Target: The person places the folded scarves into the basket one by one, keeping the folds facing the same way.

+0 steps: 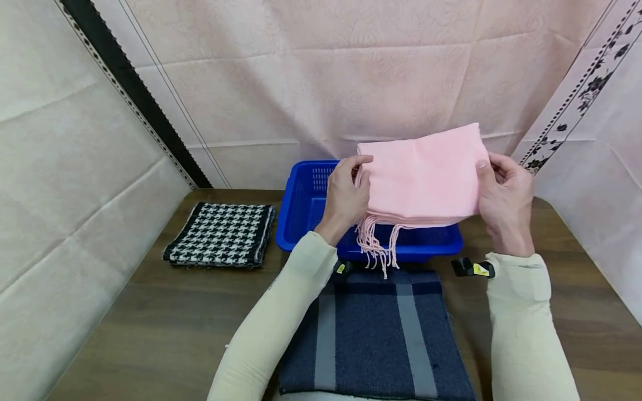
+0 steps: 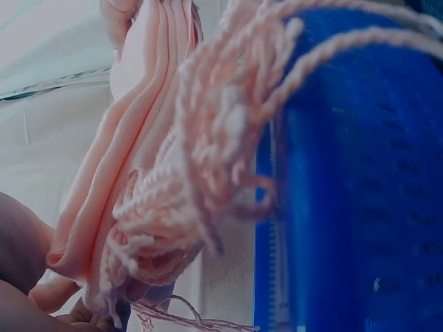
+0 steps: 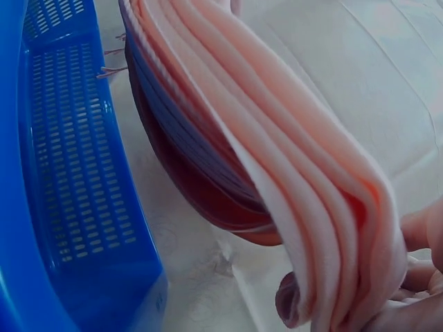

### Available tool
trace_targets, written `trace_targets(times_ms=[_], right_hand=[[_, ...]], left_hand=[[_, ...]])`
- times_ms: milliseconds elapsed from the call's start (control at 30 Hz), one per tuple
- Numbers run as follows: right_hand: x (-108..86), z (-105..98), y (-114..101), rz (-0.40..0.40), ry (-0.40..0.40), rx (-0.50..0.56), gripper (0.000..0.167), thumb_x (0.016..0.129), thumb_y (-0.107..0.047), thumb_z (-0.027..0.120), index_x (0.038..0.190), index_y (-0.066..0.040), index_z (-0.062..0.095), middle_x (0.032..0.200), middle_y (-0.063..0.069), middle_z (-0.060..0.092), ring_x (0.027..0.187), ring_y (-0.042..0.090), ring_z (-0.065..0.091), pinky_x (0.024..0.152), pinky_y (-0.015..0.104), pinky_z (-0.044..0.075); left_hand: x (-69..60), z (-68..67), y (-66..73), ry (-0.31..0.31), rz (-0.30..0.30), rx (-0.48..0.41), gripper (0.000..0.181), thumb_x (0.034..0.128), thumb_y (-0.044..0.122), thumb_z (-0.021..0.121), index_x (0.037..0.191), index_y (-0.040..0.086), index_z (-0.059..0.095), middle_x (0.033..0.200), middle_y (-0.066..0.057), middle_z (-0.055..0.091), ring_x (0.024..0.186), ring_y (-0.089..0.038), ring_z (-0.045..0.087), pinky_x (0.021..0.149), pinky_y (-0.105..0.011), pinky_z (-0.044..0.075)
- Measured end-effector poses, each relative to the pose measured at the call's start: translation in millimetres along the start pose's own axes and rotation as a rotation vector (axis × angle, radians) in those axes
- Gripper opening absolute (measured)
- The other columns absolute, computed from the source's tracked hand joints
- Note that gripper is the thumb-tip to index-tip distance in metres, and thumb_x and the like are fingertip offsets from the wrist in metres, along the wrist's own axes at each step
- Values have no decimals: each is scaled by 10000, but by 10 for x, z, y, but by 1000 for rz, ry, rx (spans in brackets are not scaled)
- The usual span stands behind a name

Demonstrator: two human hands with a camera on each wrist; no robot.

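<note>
A folded pink scarf [image 1: 426, 172] with a twisted fringe [image 1: 373, 239] is held up over a blue plastic basket [image 1: 287, 220]. My left hand [image 1: 347, 200] grips its left edge between thumb and fingers. At the opposite edge, my right hand [image 1: 509, 200] pinches the layers, thumb on the near face. Stacked pink folds [image 3: 304, 194] show in the right wrist view, with darker bluish and reddish layers behind them. In the left wrist view the fringe [image 2: 214, 131] hangs beside the basket wall [image 2: 325, 221]. The scarf hides much of the basket's inside.
A folded navy scarf [image 1: 371, 334] with grey stripes lies on the wooden table [image 1: 175, 334] in front of the basket. Left of the basket is a folded black-and-white houndstooth scarf [image 1: 220, 234]. Pale patterned cloth [image 1: 321, 83] hangs behind and at both sides.
</note>
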State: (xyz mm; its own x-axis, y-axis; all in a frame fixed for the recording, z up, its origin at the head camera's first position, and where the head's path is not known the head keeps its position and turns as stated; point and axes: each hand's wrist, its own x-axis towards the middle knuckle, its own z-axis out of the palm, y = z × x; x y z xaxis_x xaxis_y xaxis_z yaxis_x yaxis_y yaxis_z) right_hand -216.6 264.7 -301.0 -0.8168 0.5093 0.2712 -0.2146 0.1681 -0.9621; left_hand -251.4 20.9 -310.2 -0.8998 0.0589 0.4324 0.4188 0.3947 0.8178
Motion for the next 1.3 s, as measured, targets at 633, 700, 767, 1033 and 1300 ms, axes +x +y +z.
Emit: trace_targets(times_ms=[633, 700, 767, 1033, 1300], right_hand=[[-53, 211, -4, -31, -114, -9, 389, 1022, -203, 603, 1358, -10, 629, 1056, -71, 651, 932, 62, 630, 734, 105, 525], [-64, 230, -3, -38, -128, -12, 387, 1023, -194, 598, 1358, -4, 627, 1048, -73, 649, 926, 56, 633, 735, 106, 527], [-75, 246, 1, -38, -142, -20, 390, 1024, -193, 594, 1359, 4, 623, 1042, -77, 649, 921, 51, 633, 736, 108, 525], [-102, 302, 14, -52, -203, -59, 410, 1039, -218, 563, 1383, 2, 596, 1048, -96, 624, 922, 47, 615, 738, 104, 519], [-111, 368, 41, -28, -238, -4, 433, 1032, -171, 576, 1399, 57, 557, 1008, -88, 620, 888, 45, 605, 706, 98, 511]], left_hand=[[27, -281, -78, 17, -31, 35, 298, 1029, 90, 562, 1300, 144, 673, 1191, -59, 639, 1015, -179, 598, 866, -293, 510], [22, -308, -87, 18, -39, 37, 296, 1028, 93, 567, 1298, 149, 674, 1196, -57, 640, 1020, -180, 596, 866, -294, 508], [17, -334, -98, 20, -43, 43, 292, 1027, 94, 568, 1293, 147, 675, 1198, -55, 641, 1025, -180, 596, 869, -294, 506], [-12, -436, -161, 38, -60, 41, 277, 1022, 115, 595, 1278, 166, 690, 1172, -55, 661, 998, -169, 604, 821, -280, 509], [-43, -522, -211, 36, -73, 41, 273, 1013, 108, 609, 1266, 161, 697, 1164, -60, 662, 965, -173, 594, 767, -264, 484]])
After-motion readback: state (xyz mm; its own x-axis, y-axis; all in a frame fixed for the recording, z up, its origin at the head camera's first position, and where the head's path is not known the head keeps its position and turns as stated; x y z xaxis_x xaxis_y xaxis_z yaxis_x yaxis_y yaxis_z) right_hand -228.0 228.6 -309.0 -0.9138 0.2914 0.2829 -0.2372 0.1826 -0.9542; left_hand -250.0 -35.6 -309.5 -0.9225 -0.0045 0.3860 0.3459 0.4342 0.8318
